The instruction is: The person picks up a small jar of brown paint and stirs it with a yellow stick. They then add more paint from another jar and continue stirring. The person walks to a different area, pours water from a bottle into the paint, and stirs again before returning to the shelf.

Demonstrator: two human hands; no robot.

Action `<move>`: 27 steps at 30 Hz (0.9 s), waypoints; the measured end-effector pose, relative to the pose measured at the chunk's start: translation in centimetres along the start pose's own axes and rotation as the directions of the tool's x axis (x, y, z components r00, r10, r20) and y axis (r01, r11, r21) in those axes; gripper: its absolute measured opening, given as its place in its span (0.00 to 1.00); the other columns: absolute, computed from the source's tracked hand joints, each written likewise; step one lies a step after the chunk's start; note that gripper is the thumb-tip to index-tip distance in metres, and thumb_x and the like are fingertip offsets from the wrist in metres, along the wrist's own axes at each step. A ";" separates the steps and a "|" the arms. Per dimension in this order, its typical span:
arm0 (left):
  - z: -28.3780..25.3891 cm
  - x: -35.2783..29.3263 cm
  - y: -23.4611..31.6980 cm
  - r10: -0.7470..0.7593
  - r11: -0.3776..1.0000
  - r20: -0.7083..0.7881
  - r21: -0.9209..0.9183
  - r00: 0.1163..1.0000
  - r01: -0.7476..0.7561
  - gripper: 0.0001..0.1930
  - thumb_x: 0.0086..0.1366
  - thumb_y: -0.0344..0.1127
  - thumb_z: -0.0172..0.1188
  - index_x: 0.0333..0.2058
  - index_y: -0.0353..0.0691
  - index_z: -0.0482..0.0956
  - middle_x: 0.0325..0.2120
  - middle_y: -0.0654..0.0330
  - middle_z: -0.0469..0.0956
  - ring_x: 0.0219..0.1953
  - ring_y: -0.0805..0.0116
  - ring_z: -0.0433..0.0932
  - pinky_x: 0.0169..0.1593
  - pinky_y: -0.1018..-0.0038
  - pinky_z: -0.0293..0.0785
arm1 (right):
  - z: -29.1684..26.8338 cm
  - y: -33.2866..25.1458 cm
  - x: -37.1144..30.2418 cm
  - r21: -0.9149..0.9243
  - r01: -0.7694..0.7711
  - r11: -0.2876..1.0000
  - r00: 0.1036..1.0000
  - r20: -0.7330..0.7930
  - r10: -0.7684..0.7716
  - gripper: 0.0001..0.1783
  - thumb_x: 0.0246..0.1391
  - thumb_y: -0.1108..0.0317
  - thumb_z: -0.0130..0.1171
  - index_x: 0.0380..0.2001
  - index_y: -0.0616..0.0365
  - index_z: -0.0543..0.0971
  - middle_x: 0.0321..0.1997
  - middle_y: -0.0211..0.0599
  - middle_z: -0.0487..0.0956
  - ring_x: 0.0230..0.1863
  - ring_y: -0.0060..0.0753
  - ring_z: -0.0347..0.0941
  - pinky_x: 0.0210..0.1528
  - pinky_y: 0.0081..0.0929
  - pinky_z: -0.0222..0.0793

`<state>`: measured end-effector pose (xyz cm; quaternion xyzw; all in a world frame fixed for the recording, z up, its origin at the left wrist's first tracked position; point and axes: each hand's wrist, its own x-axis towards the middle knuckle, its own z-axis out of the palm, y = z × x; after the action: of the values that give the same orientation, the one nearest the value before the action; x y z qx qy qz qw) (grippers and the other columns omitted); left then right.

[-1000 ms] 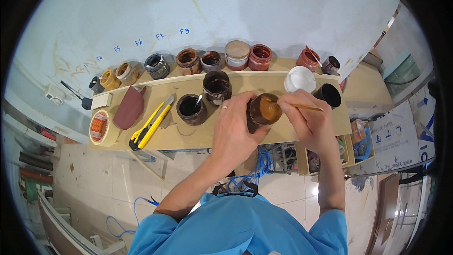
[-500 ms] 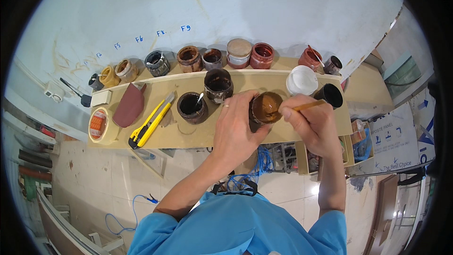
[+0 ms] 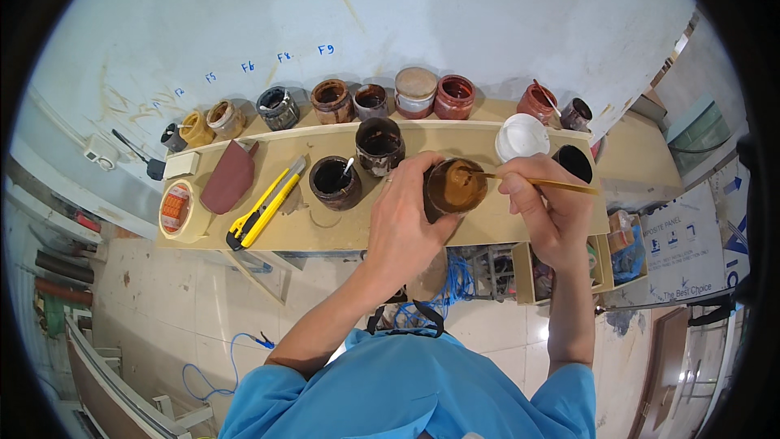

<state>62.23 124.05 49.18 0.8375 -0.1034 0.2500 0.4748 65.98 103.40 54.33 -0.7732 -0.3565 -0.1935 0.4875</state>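
My left hand point(image 3: 409, 215) is wrapped round a dark jar point(image 3: 437, 206) of brown paint point(image 3: 459, 187), its mouth tilted toward me. Between the thumb and fingers of my right hand point(image 3: 552, 215) is a thin wooden stick point(image 3: 561, 186), whose far end dips into the paint. Left of my left hand stand two dark-stained jars: a taller one point(image 3: 380, 161), and a squat one point(image 3: 329, 199) with a white-tipped stick in it. Beyond my right hand are a white tub point(image 3: 522, 138) and a black cup point(image 3: 573, 164).
A yellow utility knife point(image 3: 264, 207), a maroon pouch-like piece point(image 3: 229, 179) and a tape roll point(image 3: 197, 226) lie on the left of the board point(image 3: 325, 236). Along the wall runs a row of several paint jars point(image 3: 332, 102). Blue cable point(image 3: 457, 280) and open boxes point(image 3: 528, 272) are below the front edge.
The stick has swung flatter and its tip has moved within the paint. My right hand has shifted slightly right. The jar remains in my left hand.
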 end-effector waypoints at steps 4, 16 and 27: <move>0.0 0.0 0.0 -0.010 1.000 -0.001 -0.022 1.000 0.010 0.35 0.51 0.27 0.78 0.58 0.35 0.73 0.52 0.45 0.80 0.55 0.42 0.80 0.57 0.55 0.77 | 0.4 0.0 0.1 -0.078 0.089 0.993 0.996 0.020 -0.088 0.05 0.67 0.75 0.65 0.42 0.65 0.84 0.32 0.40 0.83 0.27 0.33 0.77 0.31 0.27 0.72; 0.1 -0.1 -0.2 0.007 0.999 0.005 0.049 1.000 -0.008 0.35 0.53 0.29 0.79 0.58 0.34 0.73 0.51 0.45 0.80 0.54 0.41 0.79 0.56 0.53 0.76 | 1.2 -0.2 -0.3 -0.062 -0.044 0.997 0.999 0.014 0.045 0.09 0.71 0.73 0.60 0.44 0.70 0.84 0.34 0.38 0.83 0.28 0.23 0.76 0.32 0.22 0.71; 0.4 -0.1 -0.3 0.045 0.996 -0.006 0.071 0.999 -0.044 0.36 0.52 0.30 0.80 0.58 0.32 0.73 0.51 0.45 0.80 0.53 0.41 0.78 0.56 0.53 0.75 | 1.6 0.0 -0.4 0.144 -0.176 0.974 0.984 0.002 0.178 0.11 0.74 0.72 0.57 0.41 0.70 0.84 0.34 0.34 0.83 0.27 0.17 0.72 0.29 0.20 0.69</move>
<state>62.39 123.93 48.72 0.8503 -0.1114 0.2671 0.4395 65.60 104.64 53.36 -0.7638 -0.2965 -0.1276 0.5590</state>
